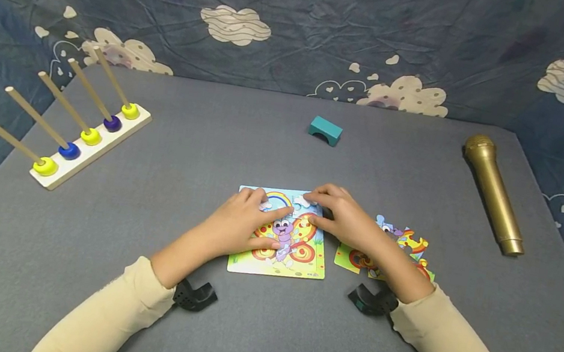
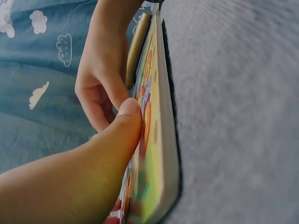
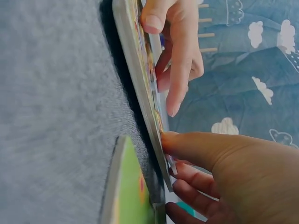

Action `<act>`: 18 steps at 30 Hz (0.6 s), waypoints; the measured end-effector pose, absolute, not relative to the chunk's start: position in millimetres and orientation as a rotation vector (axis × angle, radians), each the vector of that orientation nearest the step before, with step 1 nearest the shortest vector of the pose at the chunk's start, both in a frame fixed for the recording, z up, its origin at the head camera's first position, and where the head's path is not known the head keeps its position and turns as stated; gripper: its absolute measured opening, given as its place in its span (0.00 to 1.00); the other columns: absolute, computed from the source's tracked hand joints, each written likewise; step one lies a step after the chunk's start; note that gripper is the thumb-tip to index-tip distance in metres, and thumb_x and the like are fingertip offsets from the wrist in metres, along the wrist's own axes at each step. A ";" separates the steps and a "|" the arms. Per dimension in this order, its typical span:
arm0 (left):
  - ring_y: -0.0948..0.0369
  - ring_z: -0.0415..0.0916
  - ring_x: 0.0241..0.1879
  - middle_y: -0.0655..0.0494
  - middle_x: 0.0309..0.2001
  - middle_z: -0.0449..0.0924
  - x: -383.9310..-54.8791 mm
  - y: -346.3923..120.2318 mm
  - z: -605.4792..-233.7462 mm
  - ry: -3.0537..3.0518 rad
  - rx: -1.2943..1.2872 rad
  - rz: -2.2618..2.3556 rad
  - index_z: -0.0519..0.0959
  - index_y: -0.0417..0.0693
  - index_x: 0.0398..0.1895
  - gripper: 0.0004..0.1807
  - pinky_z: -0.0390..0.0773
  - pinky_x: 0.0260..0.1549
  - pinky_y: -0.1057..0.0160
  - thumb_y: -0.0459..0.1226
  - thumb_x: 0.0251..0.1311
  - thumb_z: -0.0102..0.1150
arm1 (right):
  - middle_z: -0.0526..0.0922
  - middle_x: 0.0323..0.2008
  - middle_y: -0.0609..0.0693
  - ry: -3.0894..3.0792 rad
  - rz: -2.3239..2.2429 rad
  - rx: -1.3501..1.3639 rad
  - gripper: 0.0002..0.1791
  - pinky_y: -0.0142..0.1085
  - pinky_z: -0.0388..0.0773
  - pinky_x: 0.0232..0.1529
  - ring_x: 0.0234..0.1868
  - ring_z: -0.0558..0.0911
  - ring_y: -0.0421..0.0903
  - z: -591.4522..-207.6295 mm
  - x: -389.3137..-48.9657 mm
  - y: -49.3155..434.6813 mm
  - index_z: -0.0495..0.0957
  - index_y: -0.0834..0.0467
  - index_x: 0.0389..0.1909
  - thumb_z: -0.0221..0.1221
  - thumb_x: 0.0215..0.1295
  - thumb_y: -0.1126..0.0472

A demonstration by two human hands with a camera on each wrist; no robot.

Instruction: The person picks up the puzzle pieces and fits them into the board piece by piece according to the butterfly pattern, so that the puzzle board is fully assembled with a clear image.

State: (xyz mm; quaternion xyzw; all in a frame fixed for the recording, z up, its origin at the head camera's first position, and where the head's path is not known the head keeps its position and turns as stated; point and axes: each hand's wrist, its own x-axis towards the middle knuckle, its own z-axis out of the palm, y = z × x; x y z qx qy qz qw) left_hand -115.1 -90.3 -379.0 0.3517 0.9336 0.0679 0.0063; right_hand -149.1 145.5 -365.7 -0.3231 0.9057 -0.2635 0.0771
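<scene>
A butterfly jigsaw board (image 1: 276, 269) lies flat on the table in front of the person. Spread over its left half, the left hand (image 1: 233, 223) rests its thumb and fingertips on the picture. At the board's upper right corner the right hand (image 1: 349, 218) pinches a puzzle piece (image 1: 303, 202) with a white cloud on light blue. From the right wrist view, the thumb (image 3: 187, 145) lies on the near side of that piece, slightly tilted at the board's edge, with the fingers beyond. Loose puzzle pieces (image 1: 349, 258) lie right of the board, partly under the right forearm.
At the left stands a wooden peg rack (image 1: 100, 144) with yellow, blue and purple rings on its pegs. A teal arch block (image 1: 326, 129) sits behind the board. A gold microphone (image 1: 495, 196) lies at the right. Patterned blue cloth (image 1: 304, 27) hangs behind the table.
</scene>
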 end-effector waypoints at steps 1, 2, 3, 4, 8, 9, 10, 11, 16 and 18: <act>0.50 0.62 0.45 0.46 0.46 0.64 -114.6 -89.0 -378.7 2.921 1.107 0.198 0.61 0.67 0.65 0.35 0.67 0.42 0.54 0.64 0.53 0.45 | 0.70 0.49 0.55 2.711 -0.789 -0.961 0.23 0.47 0.65 0.52 0.53 0.66 0.52 -365.4 -149.6 144.9 0.73 0.60 0.54 0.61 0.57 0.60; 0.50 0.62 0.45 0.46 0.46 0.64 -114.2 -87.7 -378.5 2.919 1.112 0.184 0.61 0.67 0.65 0.35 0.67 0.42 0.54 0.64 0.53 0.45 | 0.70 0.49 0.55 2.708 -0.788 -0.956 0.22 0.48 0.65 0.51 0.52 0.66 0.52 -365.2 -150.1 144.5 0.73 0.60 0.54 0.61 0.57 0.60; 0.49 0.62 0.45 0.45 0.47 0.64 -113.7 -86.5 -378.1 2.917 1.115 0.179 0.62 0.68 0.64 0.34 0.66 0.42 0.54 0.64 0.53 0.45 | 0.70 0.49 0.55 2.706 -0.784 -0.948 0.22 0.48 0.65 0.51 0.52 0.66 0.52 -365.0 -150.7 144.1 0.73 0.60 0.54 0.61 0.57 0.60; 0.48 0.62 0.46 0.45 0.48 0.64 -113.2 -85.4 -377.6 2.917 1.116 0.173 0.62 0.68 0.64 0.34 0.66 0.42 0.53 0.64 0.53 0.45 | 0.70 0.49 0.54 2.705 -0.780 -0.941 0.23 0.48 0.65 0.51 0.52 0.66 0.52 -364.6 -151.0 143.8 0.73 0.60 0.54 0.61 0.56 0.61; 0.46 0.60 0.50 0.43 0.52 0.63 -111.8 -82.8 -376.7 2.920 1.108 0.162 0.63 0.68 0.64 0.33 0.66 0.45 0.51 0.64 0.54 0.45 | 0.70 0.49 0.55 2.701 -0.760 -0.932 0.22 0.47 0.65 0.51 0.52 0.66 0.52 -364.0 -151.4 142.9 0.74 0.60 0.53 0.61 0.56 0.61; 0.46 0.60 0.50 0.44 0.53 0.63 -111.5 -82.5 -376.8 2.924 1.101 0.166 0.63 0.68 0.64 0.33 0.66 0.45 0.51 0.64 0.54 0.45 | 0.70 0.49 0.55 2.701 -0.755 -0.937 0.22 0.47 0.65 0.51 0.52 0.66 0.52 -364.1 -151.2 142.8 0.74 0.60 0.53 0.61 0.56 0.61; 0.47 0.60 0.51 0.44 0.54 0.62 -111.2 -82.4 -377.1 2.927 1.096 0.163 0.63 0.68 0.64 0.33 0.65 0.45 0.51 0.64 0.54 0.45 | 0.70 0.49 0.55 2.702 -0.748 -0.948 0.22 0.47 0.65 0.50 0.51 0.66 0.52 -364.2 -150.9 142.9 0.74 0.60 0.53 0.61 0.56 0.61; 0.47 0.60 0.51 0.45 0.54 0.62 -110.9 -82.3 -377.5 2.930 1.091 0.167 0.63 0.68 0.64 0.33 0.65 0.45 0.51 0.64 0.54 0.45 | 0.69 0.49 0.55 2.705 -0.735 -0.958 0.22 0.47 0.65 0.50 0.52 0.66 0.52 -364.4 -150.6 142.9 0.74 0.60 0.53 0.61 0.57 0.60; 0.49 0.57 0.55 0.49 0.59 0.60 -109.8 -82.5 -380.3 2.950 1.058 0.169 0.63 0.68 0.64 0.33 0.62 0.48 0.51 0.64 0.54 0.43 | 0.67 0.53 0.55 2.710 -0.628 -0.990 0.27 0.50 0.61 0.53 0.54 0.64 0.52 -365.2 -147.5 143.8 0.70 0.59 0.58 0.60 0.57 0.54; 0.49 0.56 0.55 0.50 0.59 0.60 -110.2 -82.9 -382.0 2.959 1.057 0.166 0.63 0.68 0.64 0.33 0.61 0.49 0.52 0.65 0.54 0.43 | 0.66 0.56 0.55 2.704 -0.600 -0.984 0.30 0.51 0.58 0.55 0.57 0.62 0.53 -365.9 -146.2 144.6 0.68 0.58 0.60 0.60 0.57 0.51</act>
